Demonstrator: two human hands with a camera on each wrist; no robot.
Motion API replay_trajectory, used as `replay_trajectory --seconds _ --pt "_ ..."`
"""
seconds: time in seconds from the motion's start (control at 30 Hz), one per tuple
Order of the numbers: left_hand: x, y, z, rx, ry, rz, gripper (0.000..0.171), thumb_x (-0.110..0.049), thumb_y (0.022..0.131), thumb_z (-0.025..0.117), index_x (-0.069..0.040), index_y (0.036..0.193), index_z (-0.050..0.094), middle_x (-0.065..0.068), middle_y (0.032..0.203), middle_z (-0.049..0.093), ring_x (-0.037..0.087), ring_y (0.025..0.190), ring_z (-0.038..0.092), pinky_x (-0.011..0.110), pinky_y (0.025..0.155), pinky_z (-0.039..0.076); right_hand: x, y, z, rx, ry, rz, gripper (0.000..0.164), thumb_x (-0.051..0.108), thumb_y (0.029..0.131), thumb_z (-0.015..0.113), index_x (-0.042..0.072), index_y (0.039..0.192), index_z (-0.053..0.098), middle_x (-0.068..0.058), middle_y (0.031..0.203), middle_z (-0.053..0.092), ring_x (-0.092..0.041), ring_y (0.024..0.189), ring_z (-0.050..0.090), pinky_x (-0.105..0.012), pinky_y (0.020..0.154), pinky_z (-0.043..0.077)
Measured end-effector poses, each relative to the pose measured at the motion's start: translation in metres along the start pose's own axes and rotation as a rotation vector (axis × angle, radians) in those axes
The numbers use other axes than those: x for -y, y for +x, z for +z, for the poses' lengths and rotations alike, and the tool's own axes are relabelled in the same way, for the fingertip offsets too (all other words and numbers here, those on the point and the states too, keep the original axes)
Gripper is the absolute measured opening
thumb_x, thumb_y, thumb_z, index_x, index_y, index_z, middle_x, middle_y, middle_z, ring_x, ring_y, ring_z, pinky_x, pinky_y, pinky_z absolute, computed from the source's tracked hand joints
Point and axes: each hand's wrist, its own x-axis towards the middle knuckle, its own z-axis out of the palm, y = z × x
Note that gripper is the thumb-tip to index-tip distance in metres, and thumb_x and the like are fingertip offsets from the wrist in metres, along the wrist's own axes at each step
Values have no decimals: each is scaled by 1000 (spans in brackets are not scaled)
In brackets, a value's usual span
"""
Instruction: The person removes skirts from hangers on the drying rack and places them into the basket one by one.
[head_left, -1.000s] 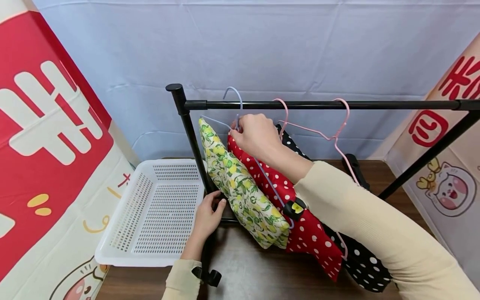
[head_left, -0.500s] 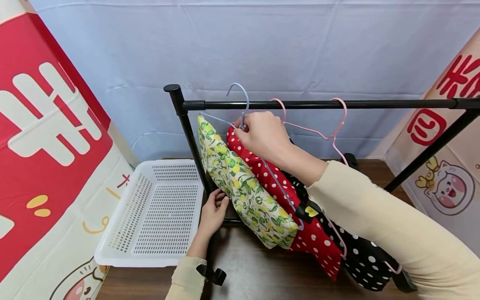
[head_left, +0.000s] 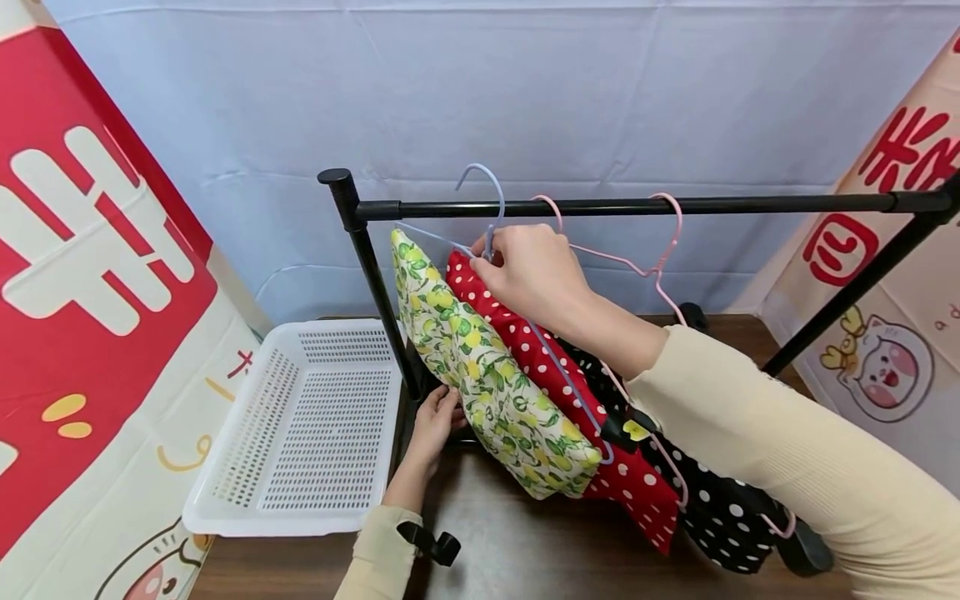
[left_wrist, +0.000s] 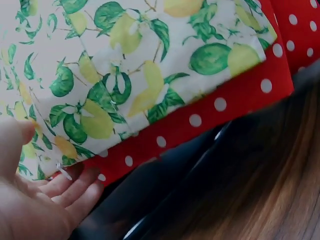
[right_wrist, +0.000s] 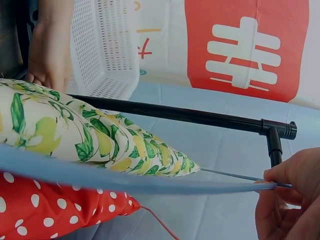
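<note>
My right hand (head_left: 536, 271) pinches the neck of a light blue clothes hanger (head_left: 497, 187) between thumb and fingers. The hanger's hook arches over the black rail (head_left: 607, 208). A lemon-print cloth cover (head_left: 480, 367) with pointed corners hangs by the hanger's left arm, and the hanger's right arm slants down beside it. At the cover's lower left edge is my left hand (head_left: 435, 417). In the left wrist view, the left thumb overlaps the lemon cloth (left_wrist: 120, 80) while the loosely bent fingers (left_wrist: 75, 192) lie at its hem, near a small zipper pull (left_wrist: 64, 172).
Behind the lemon cover hang a red polka-dot cloth (head_left: 637, 492) and a black polka-dot cloth (head_left: 727, 525). Pink hangers (head_left: 667, 237) hook on the rail to the right. A white perforated basket (head_left: 322, 433) stands left of the rack post (head_left: 375, 275) on the wooden table (head_left: 495, 542).
My right hand and the blue hanger have shifted slightly right along the rail, and the cover's lower corner has swung right. My left hand has moved up against the lemon cover's edge.
</note>
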Motion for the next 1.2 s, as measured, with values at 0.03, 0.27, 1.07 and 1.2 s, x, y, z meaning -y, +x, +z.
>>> replay_trajectory --seconds 0.03,0.27,1.07,1.2 --pt "1 1 0 1 -36 -10 66 -36 96 45 4 142 21 24 126 47 25 99 59 40 89 49 0 0 0 -1 -1 0 21 23 89 56 10 92 72 1 51 54 -15 38 41 -25 36 28" --pt "-4 -2 -1 -26 -112 -35 63 -33 94 52 2 140 26 17 117 51 12 84 59 30 79 51 -4 -2 -2 -23 -2 14 19 24 87 59 11 90 72 2 57 60 -15 40 44 -27 38 31" --pt "-49 -37 -28 -135 140 164 30 -17 90 59 -6 118 56 14 102 65 14 76 64 25 63 53 -25 -9 -2 -6 -30 53 21 24 89 58 9 87 73 -1 67 66 -15 40 44 -27 38 31" --pt "-59 -42 -34 -131 153 165 30 -16 90 59 -6 118 55 15 100 66 14 74 65 26 63 54 -26 -10 -1 6 -22 60 22 24 90 57 9 87 72 -2 62 62 -16 40 43 -26 37 29"
